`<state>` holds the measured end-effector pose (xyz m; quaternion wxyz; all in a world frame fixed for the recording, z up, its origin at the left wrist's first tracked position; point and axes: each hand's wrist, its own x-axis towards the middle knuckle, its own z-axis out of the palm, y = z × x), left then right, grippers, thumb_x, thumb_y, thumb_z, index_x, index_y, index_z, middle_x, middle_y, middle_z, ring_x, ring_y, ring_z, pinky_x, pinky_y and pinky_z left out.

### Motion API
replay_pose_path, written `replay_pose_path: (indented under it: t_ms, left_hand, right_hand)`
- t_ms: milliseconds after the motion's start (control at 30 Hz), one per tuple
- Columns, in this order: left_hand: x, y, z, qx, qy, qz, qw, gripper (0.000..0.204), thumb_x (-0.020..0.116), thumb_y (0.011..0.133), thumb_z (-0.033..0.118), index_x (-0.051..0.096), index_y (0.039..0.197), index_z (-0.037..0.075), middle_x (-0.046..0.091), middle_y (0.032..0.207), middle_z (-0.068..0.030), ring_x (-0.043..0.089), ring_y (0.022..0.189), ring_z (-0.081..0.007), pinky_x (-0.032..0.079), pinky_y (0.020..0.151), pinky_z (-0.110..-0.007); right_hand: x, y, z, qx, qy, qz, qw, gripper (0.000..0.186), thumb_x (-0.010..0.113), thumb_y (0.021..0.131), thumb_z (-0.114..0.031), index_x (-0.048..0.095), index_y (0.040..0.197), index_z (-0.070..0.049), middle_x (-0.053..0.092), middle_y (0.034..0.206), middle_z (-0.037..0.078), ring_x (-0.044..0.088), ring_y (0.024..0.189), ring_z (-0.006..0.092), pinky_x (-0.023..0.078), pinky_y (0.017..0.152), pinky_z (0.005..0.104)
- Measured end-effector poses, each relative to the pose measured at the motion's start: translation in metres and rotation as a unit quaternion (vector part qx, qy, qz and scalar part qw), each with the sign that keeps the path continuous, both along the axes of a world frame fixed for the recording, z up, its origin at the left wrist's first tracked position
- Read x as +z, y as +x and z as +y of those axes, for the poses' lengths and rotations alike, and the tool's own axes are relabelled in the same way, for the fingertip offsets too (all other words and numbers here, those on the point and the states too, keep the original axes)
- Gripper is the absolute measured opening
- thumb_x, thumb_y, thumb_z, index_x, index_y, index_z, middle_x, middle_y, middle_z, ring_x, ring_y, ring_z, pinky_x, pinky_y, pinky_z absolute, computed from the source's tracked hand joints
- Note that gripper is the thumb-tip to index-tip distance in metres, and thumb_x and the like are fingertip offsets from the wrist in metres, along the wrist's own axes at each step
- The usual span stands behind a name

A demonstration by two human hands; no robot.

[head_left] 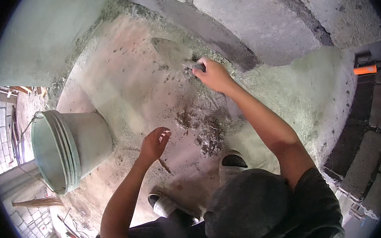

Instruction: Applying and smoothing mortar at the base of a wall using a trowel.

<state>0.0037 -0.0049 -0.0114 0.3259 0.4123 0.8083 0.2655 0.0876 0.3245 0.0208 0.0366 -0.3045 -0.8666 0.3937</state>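
The right hand (214, 74) grips the handle of a trowel (172, 52); the blade extends toward the upper left, low over the mottled floor (120, 79). Contact between blade and floor cannot be confirmed. The left hand (154, 144) is raised nearer the body, fingers loosely curled. A heap of wet-looking mortar (211, 133) lies on the floor between the forearms, just ahead of the shoes (172, 205). A white bucket (87, 138) with a wire handle occupies the left side, near a straw broom (38, 202). Concrete blocks (364, 163) line the right edge.
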Motion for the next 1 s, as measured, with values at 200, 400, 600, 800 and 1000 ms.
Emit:
replay_pose_path:
  t_ms: [200,400,600,800,1000]
  left_hand:
    - [0.002,-0.001,0.003,0.006,-0.009,-0.013,1.000,0.024,0.061,0.097,0.025,0.066,0.112,0.007,0.069,0.101,-0.0156,0.070,0.087,-0.0286,0.056,0.074,-0.037]
    - [0.012,0.002,0.007,-0.004,-0.012,0.001,1.000,0.023,0.061,0.098,0.024,0.065,0.112,0.008,0.070,0.103,-0.0147,0.070,0.087,-0.0289,0.055,0.075,-0.038]
    - [0.010,0.004,0.002,-0.002,-0.021,0.005,1.000,0.023,0.061,0.097,0.024,0.064,0.114,0.009,0.070,0.105,-0.0136,0.070,0.086,-0.0279,0.055,0.076,-0.038]
    - [0.004,0.005,0.000,-0.007,-0.001,-0.007,1.000,0.023,0.061,0.097,0.025,0.065,0.114,0.010,0.070,0.105,-0.0124,0.070,0.084,-0.0272,0.055,0.077,-0.039]
    - [0.003,0.005,-0.002,-0.027,-0.037,-0.003,0.999,0.024,0.060,0.099,0.023,0.064,0.118,0.009,0.070,0.109,-0.0122,0.069,0.094,-0.0263,0.056,0.078,-0.037]
  right_hand:
    - [-0.020,-0.002,0.016,0.005,-0.073,0.004,0.997,0.046,0.067,0.089,-0.033,0.056,0.110,0.007,0.066,0.094,0.026,0.068,0.091,0.0389,0.053,0.081,0.0455]
    - [-0.032,-0.015,-0.002,-0.034,0.128,0.005,0.991,0.042,0.062,0.091,-0.025,0.053,0.112,0.011,0.063,0.108,0.029,0.067,0.094,0.0438,0.055,0.083,0.0492]
    - [-0.030,-0.043,0.017,-0.041,0.139,-0.101,0.984,0.036,0.057,0.090,-0.014,0.053,0.114,0.014,0.063,0.111,0.029,0.067,0.098,0.0441,0.056,0.082,0.0485]
    - [-0.066,-0.056,0.027,0.002,0.149,-0.124,0.981,0.034,0.053,0.088,-0.008,0.055,0.116,0.012,0.067,0.104,0.029,0.069,0.099,0.0402,0.056,0.081,0.0482]
    - [-0.045,-0.008,-0.035,0.047,0.099,-0.123,0.986,0.038,0.052,0.092,-0.014,0.054,0.119,0.012,0.067,0.102,0.030,0.069,0.093,0.0414,0.056,0.080,0.0494]
